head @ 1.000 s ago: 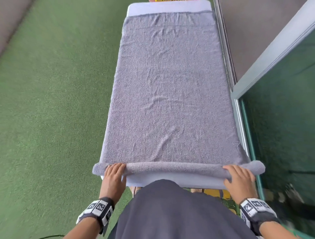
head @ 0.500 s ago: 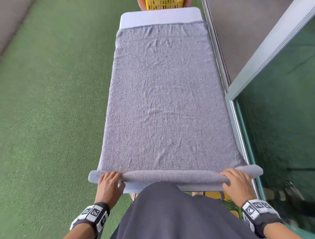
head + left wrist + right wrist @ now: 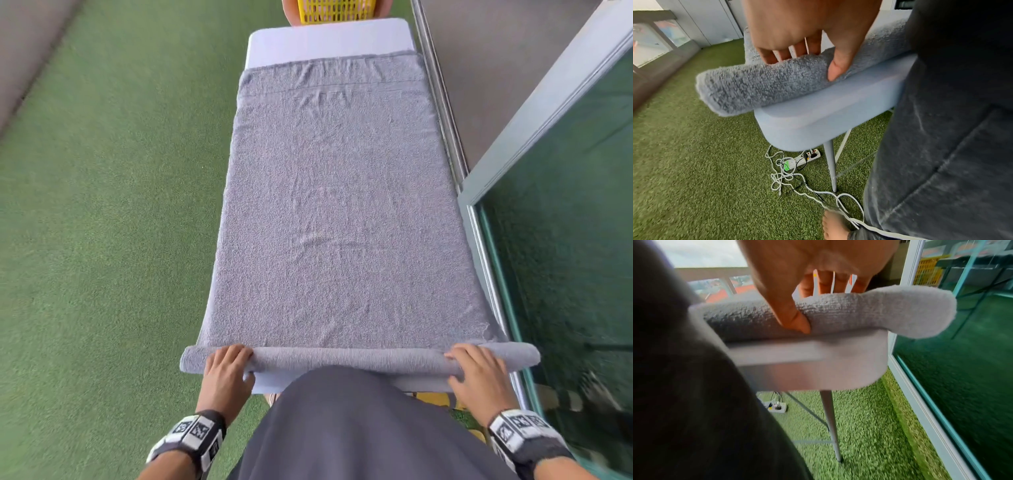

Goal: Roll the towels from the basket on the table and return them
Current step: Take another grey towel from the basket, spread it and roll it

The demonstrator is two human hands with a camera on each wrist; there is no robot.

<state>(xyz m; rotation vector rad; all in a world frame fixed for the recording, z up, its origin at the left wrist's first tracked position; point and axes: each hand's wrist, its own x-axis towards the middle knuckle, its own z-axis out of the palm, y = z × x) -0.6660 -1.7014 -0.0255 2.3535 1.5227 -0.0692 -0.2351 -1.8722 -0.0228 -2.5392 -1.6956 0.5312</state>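
A grey towel (image 3: 335, 205) lies flat along the narrow white table (image 3: 329, 41), and its near end is turned into a thin roll (image 3: 349, 359) at the table's near edge. My left hand (image 3: 227, 368) grips the roll (image 3: 764, 84) near its left end, fingers over the top and thumb on the near side. My right hand (image 3: 476, 371) grips the roll (image 3: 859, 311) near its right end the same way. Both roll ends overhang the table's sides. A yellow basket (image 3: 337, 10) stands beyond the table's far end.
Green artificial turf (image 3: 102, 240) covers the floor at the left. A metal rail and a glass panel (image 3: 565, 240) run close along the table's right side. A power strip and tangled cables (image 3: 797, 164) lie under the table beside its leg (image 3: 831, 165).
The roll has become a little thicker and tighter under both hands. My head has tilted up, so the yellow basket and the far table end have come into view.
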